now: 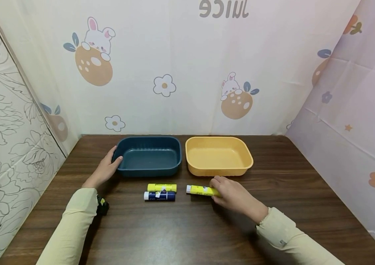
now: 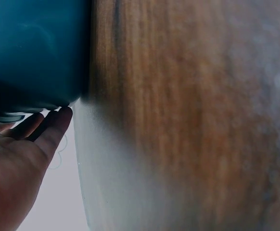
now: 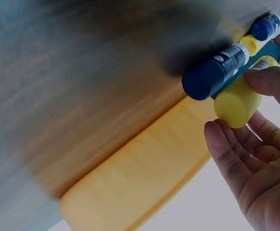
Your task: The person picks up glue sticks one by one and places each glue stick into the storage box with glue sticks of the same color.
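My left hand [image 1: 106, 169] holds the left rim of a dark blue plastic bin [image 1: 149, 172], thumb over the edge. In the left wrist view its fingers [image 2: 53, 132] lie against the bin's outer side. My right hand [image 1: 234, 195] grips the end of a yellow glue stick [image 1: 202, 190], its white end pointing left. Left of it, a yellow glue stick [image 1: 154, 187] and a blue glue stick [image 1: 165, 196] with a white cap lie side by side. In the right wrist view a blue glue stick [image 3: 207, 77] appears beside the held yellow one [image 3: 236, 106]; the head view does not show it.
A yellow plastic bin [image 1: 220, 172] stands right of the dark blue one, behind my right hand. Both bins sit near the back of the dark wooden table [image 1: 161, 235]. A printed curtain [image 1: 187, 106] hangs behind the table and along the right side.
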A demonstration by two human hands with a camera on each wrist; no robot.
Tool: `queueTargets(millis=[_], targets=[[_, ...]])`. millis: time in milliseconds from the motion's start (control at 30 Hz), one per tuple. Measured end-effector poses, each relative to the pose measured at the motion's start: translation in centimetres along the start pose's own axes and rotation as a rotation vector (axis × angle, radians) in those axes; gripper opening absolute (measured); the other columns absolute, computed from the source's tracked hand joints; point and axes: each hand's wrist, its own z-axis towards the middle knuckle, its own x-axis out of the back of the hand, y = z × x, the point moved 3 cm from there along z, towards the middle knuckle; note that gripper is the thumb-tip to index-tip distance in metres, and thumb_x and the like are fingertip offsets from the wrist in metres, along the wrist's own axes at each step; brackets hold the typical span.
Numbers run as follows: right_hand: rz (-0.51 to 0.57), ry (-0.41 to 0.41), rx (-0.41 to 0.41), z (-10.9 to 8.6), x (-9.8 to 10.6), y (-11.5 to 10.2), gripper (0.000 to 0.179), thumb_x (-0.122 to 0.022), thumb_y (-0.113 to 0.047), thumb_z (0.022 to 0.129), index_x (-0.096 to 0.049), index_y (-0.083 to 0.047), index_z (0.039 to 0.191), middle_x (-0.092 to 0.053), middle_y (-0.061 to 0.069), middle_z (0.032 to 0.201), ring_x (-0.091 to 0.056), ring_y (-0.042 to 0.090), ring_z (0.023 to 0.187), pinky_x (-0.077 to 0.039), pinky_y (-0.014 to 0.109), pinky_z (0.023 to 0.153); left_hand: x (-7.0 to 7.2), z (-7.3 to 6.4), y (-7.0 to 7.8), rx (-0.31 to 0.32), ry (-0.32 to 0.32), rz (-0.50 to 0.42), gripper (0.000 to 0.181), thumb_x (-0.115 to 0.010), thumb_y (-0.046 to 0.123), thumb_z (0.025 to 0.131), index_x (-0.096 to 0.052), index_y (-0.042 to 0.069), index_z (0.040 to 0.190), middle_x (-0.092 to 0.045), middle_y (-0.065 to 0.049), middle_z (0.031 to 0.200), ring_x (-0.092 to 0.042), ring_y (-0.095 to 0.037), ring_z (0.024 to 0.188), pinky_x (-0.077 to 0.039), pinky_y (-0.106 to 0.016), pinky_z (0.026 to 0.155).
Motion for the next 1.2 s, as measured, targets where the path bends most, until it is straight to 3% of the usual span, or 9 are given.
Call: queueTargets(millis=[167,667,967,1200], targets=[[-0.023,0.029,0.023,0.3,0.7,0.2,0.024,-0.077,-0.013,0.074,-0.056,-0.011,0.086,-0.049,-0.005,0.081,-0.046,0.009,0.067,-0.046,0.026,0.056,0.0,-0.1,0.1,0.000,-0.009,-0.008,0.066,-0.036,0.030,0.104,-0.001,0.000,0.152,-0.006,-0.029,0.154,-0.010,-0.047,0.139,-0.013,-0.062,0.107],[-0.035,-0.004,-0.015,1.8,2.5,1.3,0.027,-0.078,-0.015,0.077,-0.056,-0.009,0.090,-0.050,-0.004,0.081,-0.047,0.010,0.068,-0.046,0.026,0.059,0.1,-0.2,0.3,0.010,-0.008,-0.012,0.065,-0.036,0.030,0.104,-0.003,-0.001,0.151,-0.007,-0.030,0.154,-0.011,-0.048,0.139,-0.014,-0.063,0.107],[-0.037,0.051,0.006,2.3,2.9,2.1,0.027,-0.079,-0.012,0.074,-0.058,-0.007,0.091,-0.052,-0.002,0.083,-0.049,0.011,0.069,-0.047,0.029,0.061,0.0,0.0,-0.1,0.008,-0.002,-0.004,0.065,-0.036,0.030,0.104,-0.003,-0.002,0.151,-0.007,-0.030,0.153,-0.011,-0.048,0.138,-0.013,-0.062,0.107],[-0.013,-0.009,-0.083,2.7,3.3,2.5,0.025,-0.077,-0.015,0.078,-0.060,-0.007,0.095,-0.055,-0.001,0.087,-0.049,0.011,0.072,-0.048,0.029,0.064,0.0,0.1,-0.1,0.000,-0.002,-0.010,0.066,-0.036,0.029,0.104,-0.002,-0.002,0.151,-0.007,-0.030,0.153,-0.011,-0.048,0.139,-0.013,-0.062,0.107]])
